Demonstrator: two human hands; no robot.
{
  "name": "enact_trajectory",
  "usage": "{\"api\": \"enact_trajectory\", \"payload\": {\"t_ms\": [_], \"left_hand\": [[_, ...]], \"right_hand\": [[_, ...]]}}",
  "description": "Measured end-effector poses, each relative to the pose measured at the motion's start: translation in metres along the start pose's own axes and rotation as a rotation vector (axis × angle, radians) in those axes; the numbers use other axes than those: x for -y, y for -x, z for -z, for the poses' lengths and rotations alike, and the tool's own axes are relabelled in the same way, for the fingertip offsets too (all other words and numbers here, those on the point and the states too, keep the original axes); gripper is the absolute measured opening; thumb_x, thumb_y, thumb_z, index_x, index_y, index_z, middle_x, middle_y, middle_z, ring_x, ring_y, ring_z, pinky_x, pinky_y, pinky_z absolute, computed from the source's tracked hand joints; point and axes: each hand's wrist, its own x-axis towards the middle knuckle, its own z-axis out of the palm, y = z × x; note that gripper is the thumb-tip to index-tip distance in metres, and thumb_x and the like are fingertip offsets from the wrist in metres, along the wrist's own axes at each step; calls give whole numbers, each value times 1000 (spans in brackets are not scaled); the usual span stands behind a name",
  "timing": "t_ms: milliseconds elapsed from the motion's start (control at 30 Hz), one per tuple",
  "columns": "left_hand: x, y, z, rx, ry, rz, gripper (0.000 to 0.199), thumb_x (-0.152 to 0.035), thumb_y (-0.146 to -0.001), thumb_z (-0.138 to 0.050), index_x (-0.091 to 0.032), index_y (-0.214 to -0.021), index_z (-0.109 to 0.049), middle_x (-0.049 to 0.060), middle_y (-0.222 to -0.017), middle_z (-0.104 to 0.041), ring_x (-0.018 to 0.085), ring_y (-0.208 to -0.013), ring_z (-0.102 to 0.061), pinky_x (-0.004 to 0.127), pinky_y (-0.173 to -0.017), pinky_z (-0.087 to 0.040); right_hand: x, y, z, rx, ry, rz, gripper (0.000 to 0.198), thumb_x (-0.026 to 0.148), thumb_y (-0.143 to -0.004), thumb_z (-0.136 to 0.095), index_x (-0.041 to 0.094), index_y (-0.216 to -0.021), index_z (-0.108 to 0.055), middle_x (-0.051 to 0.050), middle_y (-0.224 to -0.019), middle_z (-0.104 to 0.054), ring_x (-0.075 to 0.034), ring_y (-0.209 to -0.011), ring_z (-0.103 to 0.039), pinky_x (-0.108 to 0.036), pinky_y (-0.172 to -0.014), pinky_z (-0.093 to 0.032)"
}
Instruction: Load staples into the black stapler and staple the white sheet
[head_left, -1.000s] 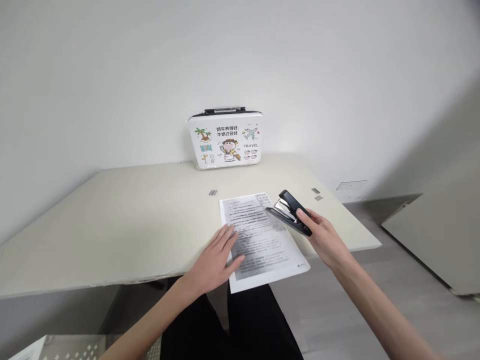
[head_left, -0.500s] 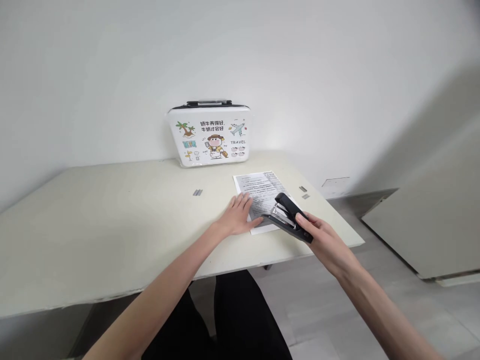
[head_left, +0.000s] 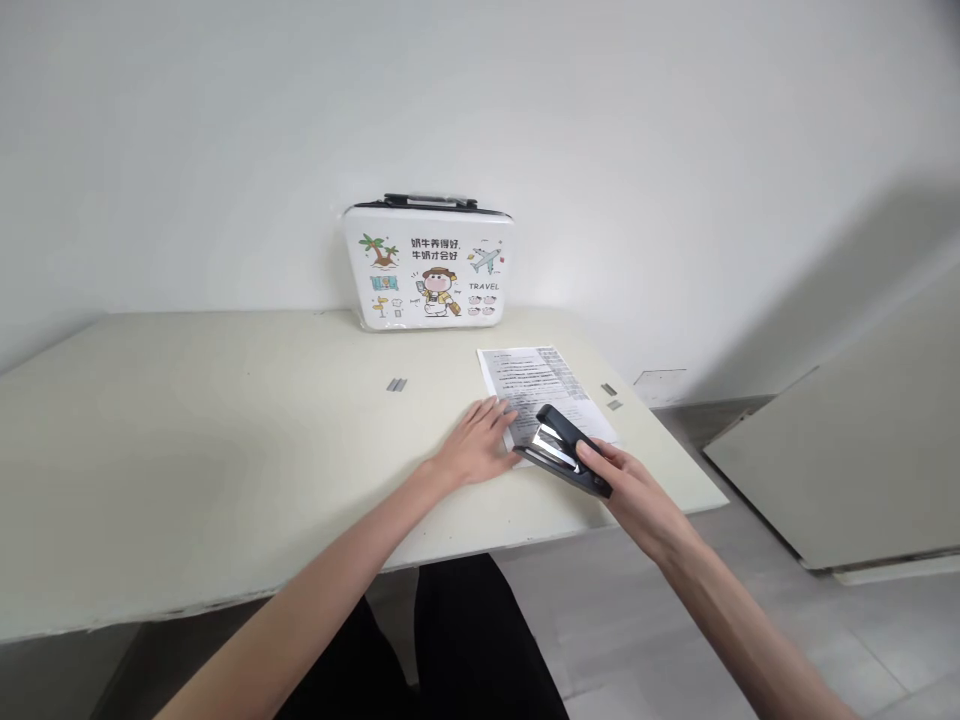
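My right hand [head_left: 628,487] grips a black stapler [head_left: 564,458] by its rear end, thumb on top. The stapler's jaws stand apart, with the metal magazine showing between them, and its front end points left over the lower part of the printed paper [head_left: 529,385]. My left hand [head_left: 475,445] lies flat with fingers stretched out, its fingertips on the paper's left edge. The left thumb is close to the stapler's front tip; whether they touch I cannot tell. The stapler and right hand hide the paper's lower right part.
Upright against the wall stands a white case [head_left: 431,265] with cartoon prints and a black handle. Small staple strips [head_left: 397,385] lie left of the paper, and others [head_left: 610,391] lie to its right. The table's [head_left: 225,430] front edge runs above my legs; a pale panel [head_left: 847,440] is at right.
The stapler and my right hand have moved slightly left and down, toward the paper's lower left corner. My left hand remains on the paper's left edge. The whole view has shifted a little.
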Motion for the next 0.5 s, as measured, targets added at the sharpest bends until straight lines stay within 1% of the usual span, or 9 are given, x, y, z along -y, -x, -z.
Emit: {"api": "enact_trajectory", "payload": {"t_ms": [67, 133, 200, 267, 333, 400, 500], "left_hand": [[-1, -3, -1, 30, 6, 28, 77, -61, -95, -58, -28, -162, -36, 8, -175, -28, 33, -163, -20, 55, -133, -16], [-3, -5, -2, 15, 8, 73, 80, -53, -93, -62, -27, -163, -34, 8, -176, -24, 34, -163, -17, 56, -133, -16], [-6, -3, -4, -29, 3, 143, 82, -48, -90, -66, -24, -163, -36, 10, -175, -26, 37, -163, -17, 55, -133, -16], [-8, 0, -6, -56, -10, 188, 79, -48, -91, -67, -21, -161, -41, 11, -173, -33, 39, -162, -19, 54, -133, -16], [-10, 4, -9, -64, -31, 189, 74, -50, -93, -64, -22, -160, -45, 9, -170, -38, 41, -161, -22, 55, -133, -16], [-10, 5, -11, -65, -49, 169, 71, -51, -95, -61, -25, -159, -46, 6, -170, -40, 43, -160, -23, 58, -132, -16], [-11, 3, -10, -75, -51, 139, 67, -49, -98, -56, -26, -160, -46, 3, -170, -40, 46, -159, -24, 61, -130, -18]], "right_hand": [[-1, 0, -5, -13, 39, 23, 52, 61, -84, -81, 29, -124, -78, -6, -127, -77, -30, -121, -68, -39, -103, -52], [-1, -1, -11, -31, 73, 45, 52, 62, -83, -81, 29, -123, -78, -6, -124, -78, -31, -120, -69, -40, -103, -53], [1, -2, -19, -51, 83, 55, 52, 63, -81, -83, 27, -119, -79, -7, -122, -79, -31, -121, -69, -42, -106, -52], [3, -3, -27, -57, 64, 59, 53, 62, -79, -85, 25, -117, -79, -7, -123, -78, -32, -123, -67, -43, -110, -49], [5, -3, -36, -62, 35, 70, 54, 61, -78, -86, 24, -116, -79, -8, -125, -78, -33, -127, -66, -44, -113, -47], [6, -3, -45, -65, 8, 78, 54, 60, -77, -87, 24, -115, -79, -8, -126, -78, -33, -128, -65, -44, -114, -46], [4, -5, -58, -59, -13, 86, 51, 60, -76, -87, 24, -112, -79, -7, -122, -79, -31, -124, -68, -43, -111, -49]]}}
